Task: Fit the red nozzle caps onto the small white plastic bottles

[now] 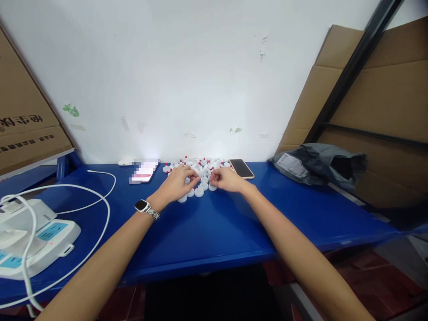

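Many small white round caps [199,191], some with red tips, lie in a loose pile at the far edge of the blue table [207,236]. At the left side of the pile is my left hand [180,182], its fingers curled in with thumb and forefinger close together. My right hand [226,179] is over the right side, fingertips bunched in a pinch next to a red tip. Whatever lies between the fingers of either hand is too small or hidden to make out. A watch [142,205] and a metal bracelet circle my left wrist.
A lit phone [146,171] lies left of the pile, a dark-screened phone [242,169] right of it. A white power strip [50,245] with looping cables occupies the left side. A grey plastic bag [301,162] sits at right, near cardboard [384,98]. A white wall stands behind.
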`<state>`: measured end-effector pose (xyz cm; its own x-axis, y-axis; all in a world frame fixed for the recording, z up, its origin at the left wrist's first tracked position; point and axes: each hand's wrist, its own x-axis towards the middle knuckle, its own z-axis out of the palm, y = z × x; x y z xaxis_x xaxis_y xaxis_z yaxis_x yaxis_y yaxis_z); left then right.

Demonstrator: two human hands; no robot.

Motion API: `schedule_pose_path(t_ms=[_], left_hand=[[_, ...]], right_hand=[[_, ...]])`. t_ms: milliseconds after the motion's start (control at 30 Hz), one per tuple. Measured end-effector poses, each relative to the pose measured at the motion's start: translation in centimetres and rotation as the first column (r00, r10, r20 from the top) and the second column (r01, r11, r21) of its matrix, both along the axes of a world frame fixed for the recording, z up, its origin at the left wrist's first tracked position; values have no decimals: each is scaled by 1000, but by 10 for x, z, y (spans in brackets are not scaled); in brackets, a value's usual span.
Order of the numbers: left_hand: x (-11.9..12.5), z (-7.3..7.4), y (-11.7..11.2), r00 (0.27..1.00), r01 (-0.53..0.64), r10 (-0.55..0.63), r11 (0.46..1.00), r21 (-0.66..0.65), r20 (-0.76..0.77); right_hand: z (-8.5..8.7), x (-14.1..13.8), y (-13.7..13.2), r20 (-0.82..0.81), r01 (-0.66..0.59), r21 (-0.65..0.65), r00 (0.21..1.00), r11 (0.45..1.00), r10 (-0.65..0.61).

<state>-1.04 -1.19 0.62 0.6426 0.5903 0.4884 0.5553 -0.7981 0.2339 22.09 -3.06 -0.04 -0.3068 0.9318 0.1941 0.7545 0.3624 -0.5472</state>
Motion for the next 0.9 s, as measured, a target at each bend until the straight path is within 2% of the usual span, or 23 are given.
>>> schedule_pose_path(t_ms=[67,200,333,433,533,600,733,800,900], left_hand=[[1,-1,0,1000,-12,12,1000,-7,5],[4,-2,1,999,-42,42,999,3,11],[6,-3,1,999,-46,46,999,-13,6],[6,-3,1,999,-48,48,999,-8,15],[5,1,0,998,-49,49,999,9,46],[5,4,-2,996,-48,46,999,19,74],[6,9,-7,993,-52,48,998,33,107],[6,8,-9,994,-54,50,997,46,94],[6,6,-10,999,-54,53,993,102,14]], right_hand=[[3,0,-1,17,47,44,999,998,-48],[3,0,4,39,236,174,969,956,-246],[-3,-2,14,129,301,166,938,939,-323],[-5,-2,15,115,267,191,950,945,-292],[-1,-2,9,28,232,339,966,912,-256],[4,-4,3,-44,188,407,982,894,-186],[11,-18,-10,-113,17,392,993,920,30],[12,-28,-15,-116,-22,401,990,916,74],[10,-39,-20,-152,-4,405,986,914,71]])
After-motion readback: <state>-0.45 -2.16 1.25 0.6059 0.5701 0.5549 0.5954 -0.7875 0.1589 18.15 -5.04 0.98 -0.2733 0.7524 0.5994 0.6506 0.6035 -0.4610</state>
